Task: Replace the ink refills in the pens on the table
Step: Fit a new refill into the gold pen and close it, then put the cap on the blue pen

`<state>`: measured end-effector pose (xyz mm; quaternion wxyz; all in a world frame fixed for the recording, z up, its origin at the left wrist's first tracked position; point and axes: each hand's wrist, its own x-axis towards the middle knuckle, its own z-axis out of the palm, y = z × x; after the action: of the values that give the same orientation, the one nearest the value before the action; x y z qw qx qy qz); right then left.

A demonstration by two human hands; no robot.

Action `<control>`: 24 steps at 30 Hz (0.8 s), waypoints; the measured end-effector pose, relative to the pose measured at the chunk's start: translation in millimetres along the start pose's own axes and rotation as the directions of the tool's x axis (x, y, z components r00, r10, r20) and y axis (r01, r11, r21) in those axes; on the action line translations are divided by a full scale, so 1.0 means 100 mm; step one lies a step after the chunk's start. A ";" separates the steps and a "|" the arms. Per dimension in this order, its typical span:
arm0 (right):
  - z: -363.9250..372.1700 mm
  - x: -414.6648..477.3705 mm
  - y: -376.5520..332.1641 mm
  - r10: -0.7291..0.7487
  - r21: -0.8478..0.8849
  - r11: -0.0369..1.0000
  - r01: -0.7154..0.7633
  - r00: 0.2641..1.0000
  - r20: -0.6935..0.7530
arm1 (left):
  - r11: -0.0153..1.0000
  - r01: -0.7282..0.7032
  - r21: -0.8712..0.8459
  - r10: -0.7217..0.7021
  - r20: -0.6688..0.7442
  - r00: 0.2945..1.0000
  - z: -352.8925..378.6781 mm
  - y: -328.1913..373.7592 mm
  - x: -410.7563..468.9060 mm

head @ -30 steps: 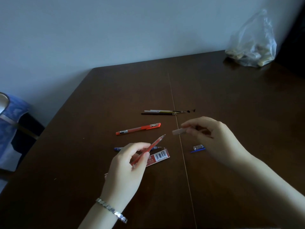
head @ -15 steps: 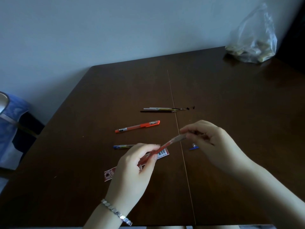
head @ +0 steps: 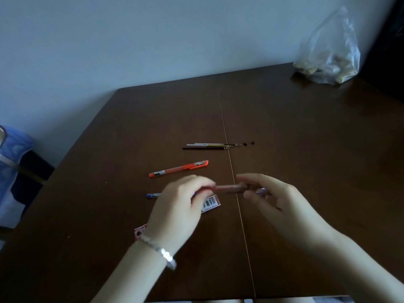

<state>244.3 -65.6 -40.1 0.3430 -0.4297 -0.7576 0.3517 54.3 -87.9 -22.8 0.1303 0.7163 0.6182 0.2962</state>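
A red pen (head: 227,188) lies level between my two hands above the dark wooden table (head: 306,149). My left hand (head: 179,206) grips its left end and my right hand (head: 271,197) pinches its right end, where the clear tip piece sits. An orange capped pen (head: 178,168) lies on the table just beyond my hands. A blue pen (head: 153,195) shows only its left end from behind my left hand. Several thin refills (head: 209,146) lie further back by the table's seam.
A red refill packet (head: 210,203) with a barcode lies under my left hand. Two small black bits (head: 249,143) sit right of the refills. A clear plastic bag (head: 328,55) stands at the far right corner. A blue cloth-covered chair (head: 13,162) is off the left edge.
My hands came together: the clear tip piece in my right hand met the red pen's point and slid onto it. The pen turned from slanted to level.
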 end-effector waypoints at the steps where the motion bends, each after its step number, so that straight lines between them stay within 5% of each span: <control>1: -0.01 -0.02 0.06 0.028 -0.006 1.000 -0.028 0.999 -0.024 | 0.998 0.020 0.066 -0.019 -0.018 1.000 0.00 -0.04 0.08; 6: -0.19 -0.17 0.29 0.156 0.010 0.987 -0.157 0.966 -0.206 | 0.924 0.203 0.325 -0.198 -0.048 0.979 0.01 -0.48 0.39; 11: -0.36 -0.21 0.45 0.241 -0.071 0.960 -0.270 0.930 -0.278 | 0.914 0.183 0.361 -0.206 0.024 0.978 0.10 -0.64 0.36; 24: -0.16 0.49 0.67 0.363 -0.319 0.867 -0.383 0.924 -0.122 | 0.946 0.105 0.307 -0.096 -0.043 0.994 0.04 -0.52 -0.08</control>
<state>265.7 7.2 -76.5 0.2120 -0.6301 -0.6988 0.2639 13.7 -84.2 -56.9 0.0231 0.6913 0.6943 0.1988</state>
